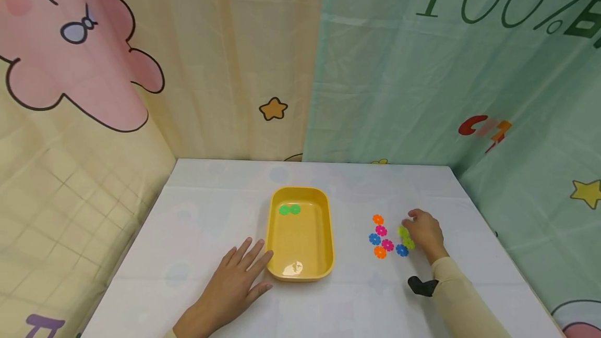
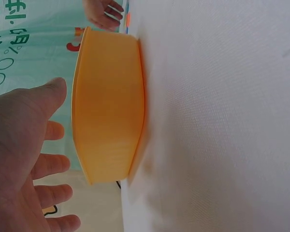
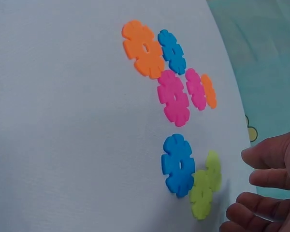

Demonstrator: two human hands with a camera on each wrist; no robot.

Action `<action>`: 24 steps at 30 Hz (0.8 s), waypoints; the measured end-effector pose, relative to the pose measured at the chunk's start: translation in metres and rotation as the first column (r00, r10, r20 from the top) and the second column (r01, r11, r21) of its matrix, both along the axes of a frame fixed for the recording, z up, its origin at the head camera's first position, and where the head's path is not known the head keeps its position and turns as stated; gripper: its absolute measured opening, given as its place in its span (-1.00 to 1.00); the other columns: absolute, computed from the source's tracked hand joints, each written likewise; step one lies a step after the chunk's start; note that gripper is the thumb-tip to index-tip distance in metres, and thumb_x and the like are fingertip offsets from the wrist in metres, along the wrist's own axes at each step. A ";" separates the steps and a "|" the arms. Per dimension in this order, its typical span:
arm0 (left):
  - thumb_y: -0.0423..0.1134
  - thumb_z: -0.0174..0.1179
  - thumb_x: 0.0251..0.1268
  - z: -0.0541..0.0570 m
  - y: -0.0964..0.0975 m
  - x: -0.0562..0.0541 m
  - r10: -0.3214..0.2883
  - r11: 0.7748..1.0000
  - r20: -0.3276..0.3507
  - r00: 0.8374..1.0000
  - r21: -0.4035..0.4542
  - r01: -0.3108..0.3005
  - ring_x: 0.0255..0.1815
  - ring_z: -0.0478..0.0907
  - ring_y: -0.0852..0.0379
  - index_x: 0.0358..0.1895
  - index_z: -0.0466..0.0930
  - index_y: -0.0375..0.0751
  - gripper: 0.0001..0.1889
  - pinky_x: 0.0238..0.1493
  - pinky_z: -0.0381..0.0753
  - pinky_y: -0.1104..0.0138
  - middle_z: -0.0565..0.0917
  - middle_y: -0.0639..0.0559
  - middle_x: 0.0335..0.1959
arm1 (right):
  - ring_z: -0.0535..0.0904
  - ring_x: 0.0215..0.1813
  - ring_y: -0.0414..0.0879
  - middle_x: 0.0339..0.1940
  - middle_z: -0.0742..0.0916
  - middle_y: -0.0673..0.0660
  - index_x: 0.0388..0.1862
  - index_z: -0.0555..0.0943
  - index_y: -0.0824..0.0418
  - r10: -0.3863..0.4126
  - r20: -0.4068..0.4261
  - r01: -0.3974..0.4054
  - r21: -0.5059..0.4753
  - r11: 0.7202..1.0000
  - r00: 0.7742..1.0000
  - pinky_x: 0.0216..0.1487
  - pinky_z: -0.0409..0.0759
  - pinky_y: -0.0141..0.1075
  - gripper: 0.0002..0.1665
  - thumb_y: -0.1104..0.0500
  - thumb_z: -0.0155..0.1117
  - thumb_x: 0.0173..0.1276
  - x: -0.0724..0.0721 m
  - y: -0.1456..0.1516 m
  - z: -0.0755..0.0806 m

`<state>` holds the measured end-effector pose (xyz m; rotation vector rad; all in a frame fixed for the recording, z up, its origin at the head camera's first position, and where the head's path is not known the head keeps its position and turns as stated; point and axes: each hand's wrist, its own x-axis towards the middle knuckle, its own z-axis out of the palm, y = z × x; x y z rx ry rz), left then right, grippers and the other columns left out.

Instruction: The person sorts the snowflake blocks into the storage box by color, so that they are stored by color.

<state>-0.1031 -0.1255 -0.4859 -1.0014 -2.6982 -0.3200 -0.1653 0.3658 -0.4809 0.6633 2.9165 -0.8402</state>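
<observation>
A yellow plastic tray (image 1: 300, 246) stands mid-table, with two green flower-shaped discs (image 1: 284, 210) near its far end. Beside its left wall lies my left hand (image 1: 235, 283), fingers spread, the index fingertip by the rim; contact cannot be told. In the left wrist view the tray's side wall (image 2: 108, 106) faces the palm. My right hand (image 1: 426, 233) hovers at two yellow-green flower discs (image 3: 201, 200), its fingers loosely bent around nothing visible. Close to them lies a blue flower disc (image 3: 170, 166). Further left are pink (image 1: 387, 245), orange (image 1: 380, 252) and blue discs (image 1: 374, 239).
A white cloth (image 1: 211, 192) covers the table. Printed curtains (image 1: 375, 93) hang behind and along both sides. Something black (image 1: 422, 286) sticks out by the right wrist. Between the tray and the loose discs runs a strip of bare cloth.
</observation>
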 end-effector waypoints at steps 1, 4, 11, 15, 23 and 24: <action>0.19 0.29 0.33 0.000 0.000 0.000 -0.001 1.000 0.004 1.000 0.000 0.001 0.53 0.27 -0.28 0.45 0.47 -0.05 -0.31 0.36 0.38 -0.20 0.41 -0.15 0.51 | 0.55 0.04 0.31 0.16 0.61 0.52 0.26 0.47 0.48 0.001 0.008 -0.001 -0.003 1.000 1.000 0.13 0.57 0.18 -0.47 0.10 0.15 0.52 0.000 0.001 -0.001; 0.20 0.27 0.35 0.000 0.001 0.000 -0.004 1.000 0.017 1.000 -0.001 0.004 0.54 0.26 -0.28 0.46 0.46 -0.04 -0.31 0.36 0.37 -0.21 0.39 -0.15 0.52 | 0.54 0.00 0.28 0.14 0.61 0.51 0.24 0.49 0.48 0.006 0.039 -0.005 -0.024 1.000 0.999 0.11 0.60 0.13 -0.46 0.07 0.17 0.51 0.002 0.000 -0.004; 0.21 0.24 0.38 0.002 0.003 0.001 -0.008 1.000 0.027 1.000 0.004 0.007 0.55 0.24 -0.27 0.47 0.44 -0.04 -0.31 0.38 0.36 -0.20 0.38 -0.14 0.53 | 0.54 -0.04 0.25 0.08 0.64 0.48 0.17 0.52 0.47 0.025 0.066 -0.023 -0.039 0.999 0.998 0.05 0.62 0.11 -0.47 0.05 0.25 0.46 0.006 0.000 -0.006; 0.21 0.25 0.37 0.002 0.004 0.001 -0.009 1.000 0.020 1.000 0.008 0.009 0.55 0.24 -0.28 0.47 0.45 -0.05 -0.30 0.37 0.37 -0.20 0.39 -0.15 0.52 | 0.54 -0.02 0.27 0.08 0.64 0.47 0.16 0.53 0.47 0.028 0.067 -0.025 -0.055 0.998 0.997 0.09 0.60 0.15 -0.47 0.07 0.30 0.43 0.006 -0.003 -0.006; 0.22 0.22 0.38 0.001 0.005 0.002 -0.018 1.000 -0.001 1.000 0.020 0.018 0.54 0.26 -0.27 0.47 0.45 -0.04 -0.31 0.36 0.38 -0.20 0.40 -0.15 0.51 | 0.55 -0.01 0.29 0.06 0.65 0.46 0.14 0.55 0.46 0.035 0.071 -0.035 -0.008 0.999 0.997 0.11 0.58 0.18 -0.51 0.13 0.34 0.39 0.006 -0.009 -0.010; 0.23 0.21 0.39 0.000 0.005 0.003 -0.018 1.000 -0.002 1.000 0.020 0.018 0.54 0.26 -0.27 0.47 0.44 -0.04 -0.31 0.36 0.38 -0.19 0.40 -0.14 0.51 | 0.56 -0.02 0.28 0.06 0.66 0.46 0.13 0.55 0.46 0.035 0.069 -0.035 -0.002 0.999 0.997 0.11 0.58 0.18 -0.51 0.13 0.34 0.39 0.006 -0.009 -0.010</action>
